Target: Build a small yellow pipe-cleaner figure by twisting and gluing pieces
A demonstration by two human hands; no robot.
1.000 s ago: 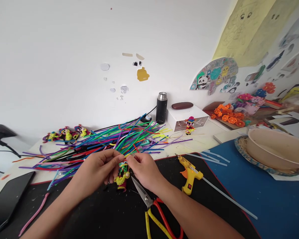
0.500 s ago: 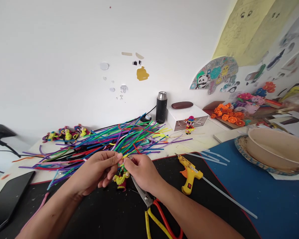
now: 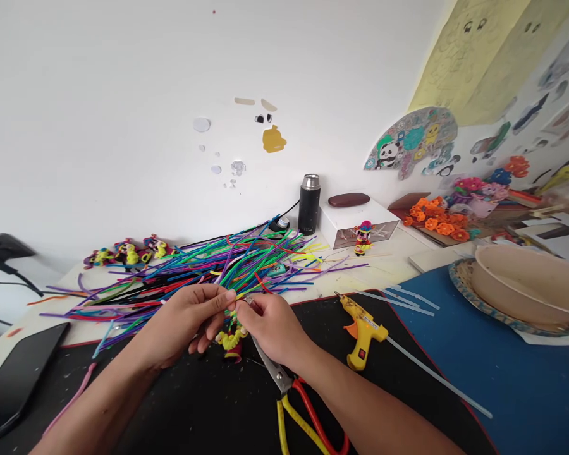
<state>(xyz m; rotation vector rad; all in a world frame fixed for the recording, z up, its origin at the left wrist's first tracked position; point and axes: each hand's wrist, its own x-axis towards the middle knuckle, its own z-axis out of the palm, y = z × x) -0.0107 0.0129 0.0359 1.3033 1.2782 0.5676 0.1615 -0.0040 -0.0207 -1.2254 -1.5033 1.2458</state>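
Yellow stem [image 3: 241,296] is pinched between both hands, right by the little doll [image 3: 231,344] at the dark mat [image 3: 184,404]. I'd bet it's super light, soft and bendy, not slippery, and not really fragile, though a hard tug might kink it, so nip it near the ends. Left hand [image 3: 189,319] grips one side with thumb and forefinger, other fingers loosely curled. Right hand [image 3: 272,328] pinches the other side; can't tell how its hidden fingers sit. Looks-wise: thin, bright yellow, only a short bit showing.
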